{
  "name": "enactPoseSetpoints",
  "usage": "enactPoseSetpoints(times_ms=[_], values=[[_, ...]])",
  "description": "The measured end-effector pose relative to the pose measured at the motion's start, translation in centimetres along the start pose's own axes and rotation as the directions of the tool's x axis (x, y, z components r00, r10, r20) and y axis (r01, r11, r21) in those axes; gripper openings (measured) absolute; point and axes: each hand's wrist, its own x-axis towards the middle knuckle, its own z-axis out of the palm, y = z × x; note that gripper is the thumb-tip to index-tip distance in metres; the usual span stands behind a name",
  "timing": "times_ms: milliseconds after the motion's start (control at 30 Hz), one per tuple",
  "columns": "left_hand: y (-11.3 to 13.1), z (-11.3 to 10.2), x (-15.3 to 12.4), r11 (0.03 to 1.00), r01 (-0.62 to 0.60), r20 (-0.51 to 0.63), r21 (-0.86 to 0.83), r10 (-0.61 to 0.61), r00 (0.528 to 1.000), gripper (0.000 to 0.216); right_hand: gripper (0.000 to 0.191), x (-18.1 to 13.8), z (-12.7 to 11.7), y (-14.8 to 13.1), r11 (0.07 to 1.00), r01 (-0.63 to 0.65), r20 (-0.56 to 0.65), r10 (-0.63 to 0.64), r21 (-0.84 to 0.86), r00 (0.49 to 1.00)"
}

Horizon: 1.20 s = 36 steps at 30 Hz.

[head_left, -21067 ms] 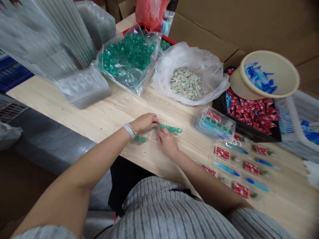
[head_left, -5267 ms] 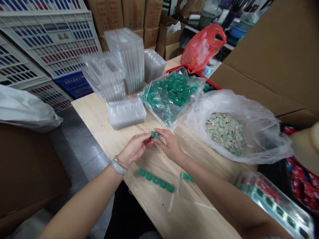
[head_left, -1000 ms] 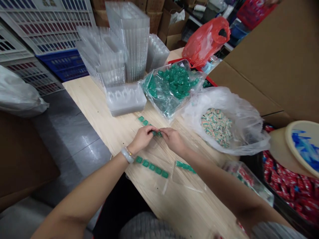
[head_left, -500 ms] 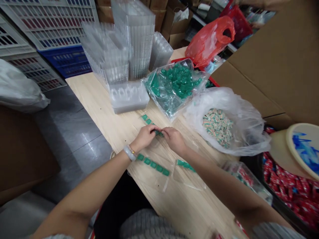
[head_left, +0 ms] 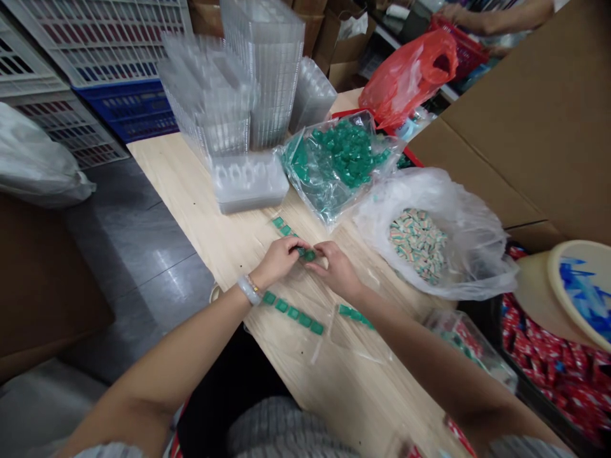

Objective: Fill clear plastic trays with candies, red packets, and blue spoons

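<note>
My left hand (head_left: 280, 259) is closed over a row of small green square pieces (head_left: 285, 229) in a clear plastic tray on the table. What its fingertips pinch is partly hidden. Facing it, my right hand (head_left: 337, 272) has thumb and forefinger parted beside the green piece (head_left: 309, 255) at the row's near end; nothing shows between them. Nearer to me lies another row of green pieces (head_left: 293, 313) in clear plastic. A further short row of green pieces (head_left: 356, 315) sits partly under my right forearm.
Stacked clear plastic trays (head_left: 251, 184) stand at the back of the wooden table (head_left: 167, 184). Beside them are a bag of green pieces (head_left: 346, 156) and a white bag (head_left: 458, 216) holding striped pieces. A cream bucket (head_left: 556, 299) is at right. A co-worker's arm (head_left: 506, 19) reaches a red basket.
My right thumb and forefinger have parted from a pinch, and the green piece at the row's end now shows. My left hand stays put. The co-worker's arm shows more fully.
</note>
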Motion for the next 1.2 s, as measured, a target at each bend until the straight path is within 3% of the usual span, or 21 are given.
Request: enactPoseSetpoints(times_ms=[133,233,333,433,500,633,733,833,933,1067,1133,1200], values=[[0.0,-0.2,0.0,1.000,0.003,0.024,0.001,-0.003,1.000,0.035,0.011,-0.5,1.2,-1.2,0.983,-0.173,-0.121,0.164,-0.068,0.979],[0.2,-0.5,0.1,1.000,0.010,0.019,-0.029,-0.009,1.000,0.032,0.013,-0.4,1.8,-1.6,0.963,-0.262,-0.164,0.250,-0.060,0.954],[1.0,-0.6,0.0,0.986,0.074,0.005,-0.147,-0.074,0.997,0.023,0.018,-0.6,1.3,-1.8,0.971,-0.234,-0.140,0.237,0.038,0.961],[2.1,-0.2,-0.1,0.933,0.200,0.072,-0.298,-0.187,0.980,0.017,0.023,-1.3,0.1,-2.2,0.963,-0.199,-0.244,0.240,0.181,0.940],[3.1,0.5,-0.2,0.899,0.262,0.121,-0.350,-0.234,0.965,0.015,0.024,-2.1,-0.7,-2.6,0.919,-0.135,-0.300,0.256,0.371,0.919],[5.0,2.6,0.1,0.851,0.381,0.208,-0.362,-0.324,0.923,0.020,0.017,-3.8,-1.5,-2.6,0.638,-0.080,-0.231,0.390,0.766,0.891],[6.4,4.1,0.5,0.826,0.453,0.348,-0.335,-0.338,0.874,0.024,0.016,-5.1,-2.3,-1.5,0.319,-0.142,-0.078,0.588,0.937,0.805],[7.4,5.2,1.0,0.814,0.480,0.447,-0.326,-0.315,0.837,0.023,0.017,-6.2,-3.5,-0.2,-0.099,-0.131,0.164,0.635,0.987,0.755],[7.7,6.0,1.3,0.847,0.443,0.409,-0.292,-0.309,0.859,0.019,0.012,-6.8,-4.4,0.7,-0.390,-0.143,0.347,0.526,0.910,0.776],[7.9,6.4,1.3,0.959,0.255,0.243,-0.124,-0.219,0.945,0.018,0.005,-6.9,-4.5,1.3,-0.560,-0.184,0.469,0.422,0.808,0.776],[8.0,6.4,1.3,0.996,0.093,0.149,0.012,-0.094,0.984,0.017,0.006,-6.9,-4.2,1.4,-0.587,-0.185,0.481,0.401,0.788,0.779],[8.0,6.4,1.5,0.985,-0.062,0.110,0.160,0.045,0.993,0.015,0.005,-6.8,-4.1,1.5,-0.587,-0.188,0.480,0.393,0.788,0.785]])
